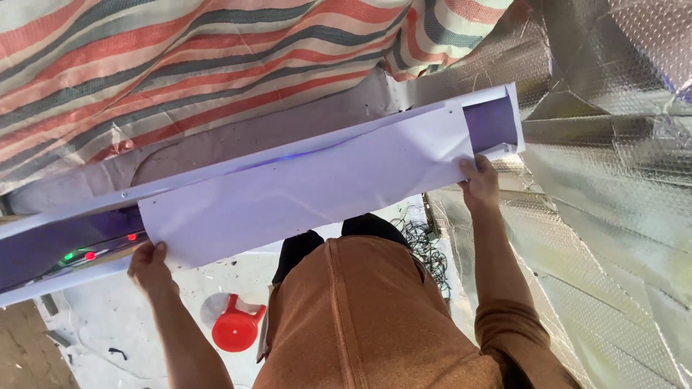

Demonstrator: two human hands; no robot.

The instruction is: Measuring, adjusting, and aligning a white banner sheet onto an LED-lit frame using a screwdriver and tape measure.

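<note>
A long white sheet (303,191) lies across the open face of a long white trough-shaped housing (497,115) that runs from lower left to upper right. My left hand (149,268) grips the sheet's lower left corner. My right hand (478,184) pinches its right edge near the housing's end. Inside the housing at the left, small red and green lights (79,255) glow on a dark strip.
A striped tarp (180,65) hangs behind the housing. Silver bubble foil (613,166) covers the right side. Below stand a red plastic stool (238,328) on a pale floor and a tangle of dark wires (425,245).
</note>
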